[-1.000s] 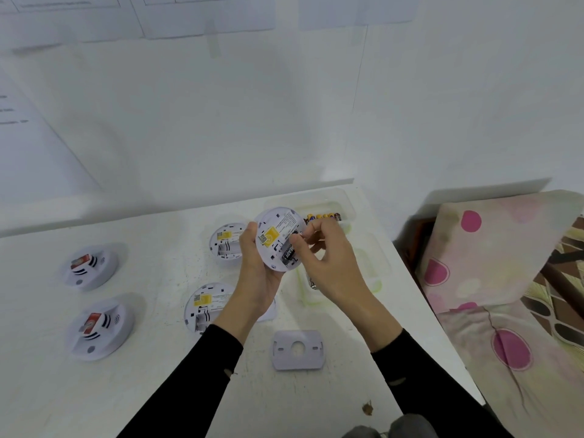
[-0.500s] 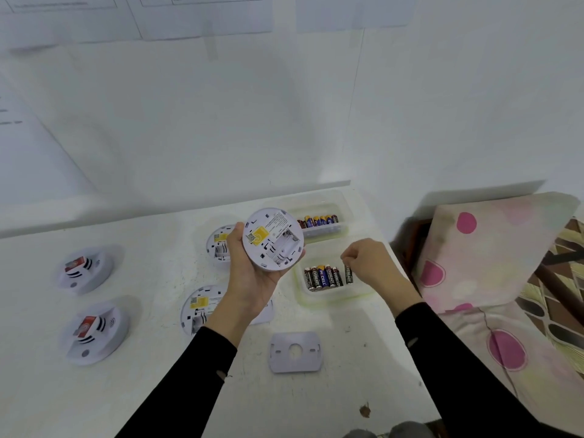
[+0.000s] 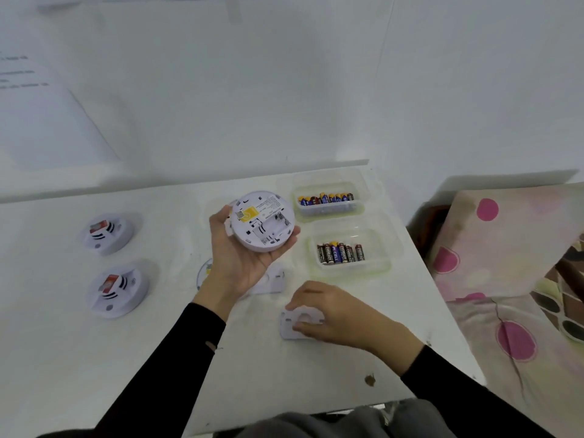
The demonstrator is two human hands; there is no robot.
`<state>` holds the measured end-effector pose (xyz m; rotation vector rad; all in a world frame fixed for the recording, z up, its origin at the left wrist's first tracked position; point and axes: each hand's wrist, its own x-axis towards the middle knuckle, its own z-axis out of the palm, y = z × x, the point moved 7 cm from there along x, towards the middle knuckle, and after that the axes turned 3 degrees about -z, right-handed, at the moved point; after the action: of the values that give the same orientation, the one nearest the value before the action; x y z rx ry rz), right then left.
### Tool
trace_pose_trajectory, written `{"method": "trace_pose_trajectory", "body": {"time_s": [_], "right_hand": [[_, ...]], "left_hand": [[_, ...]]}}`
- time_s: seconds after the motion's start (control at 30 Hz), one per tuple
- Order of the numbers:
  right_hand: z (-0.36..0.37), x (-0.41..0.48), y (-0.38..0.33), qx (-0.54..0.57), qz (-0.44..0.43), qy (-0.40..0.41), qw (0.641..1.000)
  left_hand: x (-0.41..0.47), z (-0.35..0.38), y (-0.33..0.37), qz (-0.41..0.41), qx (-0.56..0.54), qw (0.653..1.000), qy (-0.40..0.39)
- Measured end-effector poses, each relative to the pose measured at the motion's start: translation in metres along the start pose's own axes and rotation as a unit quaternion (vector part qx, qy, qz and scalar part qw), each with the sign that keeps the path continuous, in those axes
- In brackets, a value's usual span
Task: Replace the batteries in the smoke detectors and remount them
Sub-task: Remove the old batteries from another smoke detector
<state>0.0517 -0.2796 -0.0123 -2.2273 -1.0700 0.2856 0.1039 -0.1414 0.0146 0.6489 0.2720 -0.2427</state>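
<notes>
My left hand [image 3: 240, 260] holds a round white smoke detector [image 3: 262, 221] above the table, back side up, with a yellow label and its battery bay showing no batteries. My right hand [image 3: 331, 314] rests on the table with its fingers closed around a white mounting plate [image 3: 292, 325]. Two clear trays hold batteries: a near tray [image 3: 354, 270] with several dark cells and a far tray [image 3: 328, 210] with several blue and gold ones.
Two white detectors [image 3: 107, 230] [image 3: 117, 287] lie face up at the left of the white table [image 3: 63, 358]. Another detector [image 3: 203, 273] and a plate [image 3: 275, 281] are partly hidden under my left forearm. A flowered mattress [image 3: 512, 279] lies to the right.
My right hand left the near battery tray, moved down toward me and closed on the mounting plate. Earlier it worked at the detector's battery bay. My left hand kept the detector raised.
</notes>
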Motion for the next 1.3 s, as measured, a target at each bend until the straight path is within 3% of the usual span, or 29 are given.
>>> {"method": "trace_pose_trajectory", "body": {"time_s": [0.17, 0.37, 0.63, 0.97, 1.3], "right_hand": [[0.025, -0.013, 0.018, -0.059, 0.002, -0.022, 0.998], [0.012, -0.005, 0.005, 0.014, 0.004, 0.033, 0.999], [-0.032, 0.096, -0.040, 0.061, -0.018, 0.109, 0.992], [0.018, 0.251, -0.049, 0.090, 0.043, -0.016, 0.995], [0.042, 0.295, -0.014, -0.110, 0.094, -0.039, 0.989]], "left_hand": [[-0.012, -0.017, 0.006, 0.006, -0.014, 1.000, 0.006], [-0.023, -0.045, 0.031, 0.038, 0.033, 0.996, 0.072], [-0.031, -0.089, 0.121, 0.085, 0.141, 0.979, 0.116], [-0.015, -0.177, 0.217, 0.074, 0.340, 0.911, 0.221], [0.014, -0.193, 0.212, 0.017, 0.483, 0.841, 0.243]]}}
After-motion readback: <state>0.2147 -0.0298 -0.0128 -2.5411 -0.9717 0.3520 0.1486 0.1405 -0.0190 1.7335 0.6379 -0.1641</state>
